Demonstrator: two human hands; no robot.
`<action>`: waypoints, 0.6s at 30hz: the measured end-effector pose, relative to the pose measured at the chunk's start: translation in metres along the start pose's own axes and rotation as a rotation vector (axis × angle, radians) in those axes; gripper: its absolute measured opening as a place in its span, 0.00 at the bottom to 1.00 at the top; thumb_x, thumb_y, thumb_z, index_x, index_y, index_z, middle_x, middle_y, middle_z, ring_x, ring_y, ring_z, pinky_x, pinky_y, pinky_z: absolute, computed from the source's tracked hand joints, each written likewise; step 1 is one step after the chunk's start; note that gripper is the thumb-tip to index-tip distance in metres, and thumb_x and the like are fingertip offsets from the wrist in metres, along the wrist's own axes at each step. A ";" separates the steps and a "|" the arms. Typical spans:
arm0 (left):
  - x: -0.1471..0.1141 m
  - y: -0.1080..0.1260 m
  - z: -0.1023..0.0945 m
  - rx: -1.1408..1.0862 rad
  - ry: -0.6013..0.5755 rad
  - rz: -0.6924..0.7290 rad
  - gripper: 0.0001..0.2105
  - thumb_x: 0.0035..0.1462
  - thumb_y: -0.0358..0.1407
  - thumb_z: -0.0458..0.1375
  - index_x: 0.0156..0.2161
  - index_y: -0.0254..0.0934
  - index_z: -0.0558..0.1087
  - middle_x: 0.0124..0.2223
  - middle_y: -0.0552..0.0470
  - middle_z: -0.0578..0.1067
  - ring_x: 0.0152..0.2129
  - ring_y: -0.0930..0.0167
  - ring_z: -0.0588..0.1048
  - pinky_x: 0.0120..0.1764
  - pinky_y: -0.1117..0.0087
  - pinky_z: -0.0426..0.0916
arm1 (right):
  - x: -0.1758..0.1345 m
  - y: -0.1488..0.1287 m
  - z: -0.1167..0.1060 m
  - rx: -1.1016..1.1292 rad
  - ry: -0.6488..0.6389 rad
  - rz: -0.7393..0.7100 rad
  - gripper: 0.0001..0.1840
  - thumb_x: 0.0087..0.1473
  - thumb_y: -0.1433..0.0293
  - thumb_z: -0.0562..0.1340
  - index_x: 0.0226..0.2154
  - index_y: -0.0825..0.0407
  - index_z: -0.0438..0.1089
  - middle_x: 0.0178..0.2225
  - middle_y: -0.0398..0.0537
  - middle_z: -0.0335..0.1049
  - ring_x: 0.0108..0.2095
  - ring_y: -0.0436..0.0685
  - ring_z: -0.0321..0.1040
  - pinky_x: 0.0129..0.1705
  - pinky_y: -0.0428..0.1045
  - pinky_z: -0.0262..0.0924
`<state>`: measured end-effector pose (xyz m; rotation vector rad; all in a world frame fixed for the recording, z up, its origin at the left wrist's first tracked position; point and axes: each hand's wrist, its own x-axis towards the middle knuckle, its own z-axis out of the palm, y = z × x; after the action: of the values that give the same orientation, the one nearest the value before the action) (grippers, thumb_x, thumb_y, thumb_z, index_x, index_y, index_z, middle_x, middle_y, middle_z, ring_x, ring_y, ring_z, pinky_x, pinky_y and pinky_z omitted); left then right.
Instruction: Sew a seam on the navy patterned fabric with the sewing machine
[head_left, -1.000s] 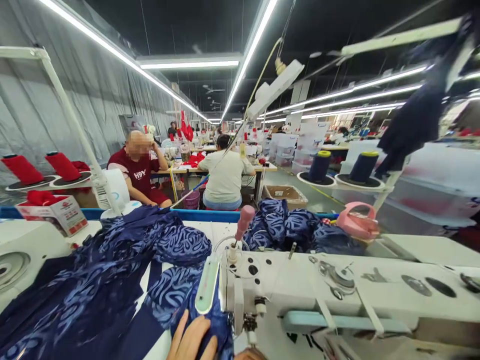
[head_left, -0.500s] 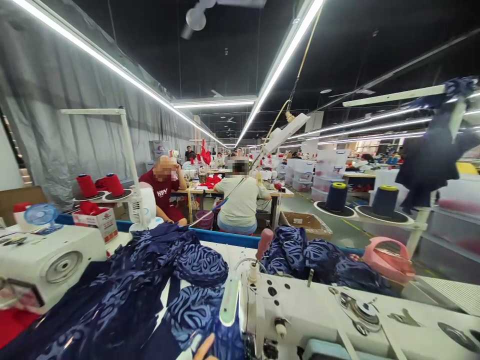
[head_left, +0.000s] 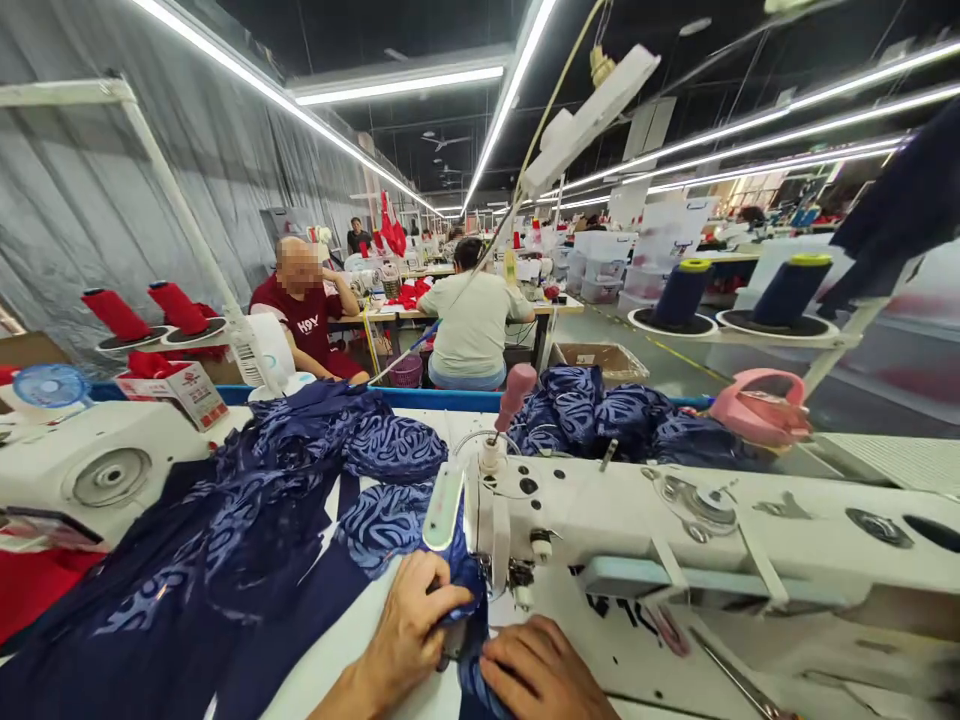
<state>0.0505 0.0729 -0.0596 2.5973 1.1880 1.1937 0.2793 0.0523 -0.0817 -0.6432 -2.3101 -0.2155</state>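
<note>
My left hand (head_left: 411, 615) is closed, thumb and forefinger pinching navy patterned fabric (head_left: 466, 575) beside the needle end of a white sewing machine (head_left: 585, 497). Nearer to me, my right hand (head_left: 546, 668) has its fingers curled over the same piece, pressing a strip of it against the machine bed. The needle itself is hard to make out. Further pieces of navy and light-blue patterned fabric (head_left: 394, 445) are heaped to the left of the machine head. A pale green cover plate (head_left: 444, 508) stands just above my left hand.
Tweezers (head_left: 739, 672) lie on the right of the bed. A pink-handled screwdriver (head_left: 516, 395) stands upright on the machine. Behind are a fabric pile (head_left: 581, 410), a pink basket (head_left: 761, 408) and navy thread cones (head_left: 787, 290). Another sewing machine (head_left: 112, 470) stands left. Two people sit ahead.
The view has tilted down, bringing the machine bed and both hands into sight. Earlier only a few fingertips showed at the lower edge; now both hands are on the fabric near the needle.
</note>
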 end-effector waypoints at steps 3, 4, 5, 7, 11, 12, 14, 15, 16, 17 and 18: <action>0.009 0.005 -0.006 0.024 -0.056 0.123 0.21 0.51 0.20 0.48 0.45 0.39 0.74 0.37 0.51 0.73 0.36 0.69 0.71 0.48 0.59 0.66 | 0.002 -0.002 -0.005 0.050 -0.046 0.036 0.14 0.71 0.70 0.50 0.45 0.50 0.71 0.38 0.46 0.74 0.42 0.55 0.67 0.49 0.53 0.56; 0.011 0.008 -0.007 0.053 -0.060 0.168 0.20 0.52 0.19 0.47 0.44 0.39 0.74 0.34 0.52 0.73 0.34 0.70 0.70 0.50 0.57 0.64 | 0.004 -0.003 -0.007 0.064 -0.055 0.047 0.15 0.71 0.71 0.50 0.44 0.50 0.71 0.38 0.46 0.74 0.42 0.55 0.67 0.50 0.53 0.55; 0.013 0.010 -0.007 0.087 -0.059 0.198 0.19 0.54 0.19 0.47 0.44 0.39 0.74 0.32 0.54 0.72 0.31 0.71 0.69 0.52 0.56 0.63 | 0.005 -0.003 -0.009 0.073 -0.050 0.055 0.16 0.72 0.71 0.49 0.43 0.50 0.71 0.38 0.45 0.74 0.42 0.55 0.67 0.51 0.52 0.54; 0.015 0.014 -0.006 0.144 -0.046 0.206 0.18 0.57 0.20 0.47 0.44 0.39 0.74 0.30 0.55 0.71 0.28 0.71 0.67 0.52 0.56 0.63 | 0.009 -0.004 -0.012 0.075 -0.034 0.062 0.17 0.72 0.71 0.47 0.42 0.50 0.71 0.37 0.44 0.73 0.41 0.54 0.67 0.52 0.52 0.53; 0.008 0.016 0.002 0.175 -0.018 0.200 0.14 0.64 0.26 0.47 0.41 0.40 0.75 0.32 0.54 0.72 0.32 0.70 0.69 0.54 0.56 0.60 | 0.013 -0.005 -0.010 0.029 0.041 0.041 0.19 0.72 0.74 0.46 0.38 0.50 0.71 0.34 0.41 0.73 0.36 0.52 0.66 0.49 0.51 0.53; 0.006 0.015 0.004 0.167 -0.009 0.208 0.13 0.66 0.27 0.47 0.41 0.40 0.75 0.34 0.53 0.74 0.35 0.69 0.71 0.57 0.56 0.58 | 0.014 -0.005 -0.009 0.017 0.068 0.039 0.19 0.72 0.74 0.46 0.37 0.50 0.71 0.33 0.40 0.72 0.36 0.51 0.66 0.48 0.51 0.53; 0.003 0.013 0.007 0.146 0.004 0.215 0.13 0.68 0.29 0.47 0.43 0.40 0.75 0.37 0.54 0.76 0.40 0.69 0.73 0.63 0.54 0.51 | 0.015 -0.005 -0.007 0.003 0.098 0.047 0.20 0.73 0.74 0.47 0.36 0.50 0.71 0.32 0.39 0.72 0.35 0.51 0.66 0.49 0.51 0.53; 0.003 0.012 0.008 0.141 0.011 0.209 0.12 0.68 0.30 0.48 0.44 0.40 0.75 0.37 0.54 0.76 0.41 0.69 0.73 0.65 0.53 0.47 | 0.016 -0.005 -0.007 -0.001 0.100 0.059 0.20 0.73 0.74 0.47 0.36 0.50 0.71 0.32 0.39 0.73 0.35 0.51 0.66 0.50 0.52 0.52; 0.004 0.011 0.008 0.145 0.014 0.198 0.12 0.68 0.31 0.48 0.45 0.40 0.75 0.37 0.55 0.77 0.40 0.69 0.73 0.66 0.52 0.45 | 0.017 -0.005 -0.006 -0.004 0.107 0.067 0.20 0.73 0.75 0.47 0.36 0.50 0.71 0.32 0.38 0.73 0.35 0.51 0.66 0.51 0.52 0.52; 0.005 0.010 0.008 0.155 0.009 0.180 0.12 0.68 0.31 0.49 0.46 0.41 0.75 0.37 0.55 0.77 0.39 0.69 0.73 0.66 0.51 0.45 | 0.018 -0.005 -0.006 -0.007 0.115 0.071 0.19 0.73 0.75 0.48 0.36 0.50 0.71 0.33 0.38 0.74 0.35 0.50 0.66 0.51 0.52 0.51; 0.006 0.011 0.008 0.168 -0.001 0.154 0.11 0.67 0.31 0.49 0.46 0.41 0.75 0.37 0.54 0.77 0.39 0.69 0.73 0.65 0.51 0.47 | 0.019 -0.005 -0.006 -0.009 0.126 0.073 0.19 0.72 0.75 0.48 0.36 0.50 0.71 0.33 0.38 0.74 0.35 0.50 0.66 0.52 0.52 0.51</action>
<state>0.0649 0.0715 -0.0577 2.8588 1.1546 1.1641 0.2685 0.0531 -0.0646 -0.6971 -2.1621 -0.2257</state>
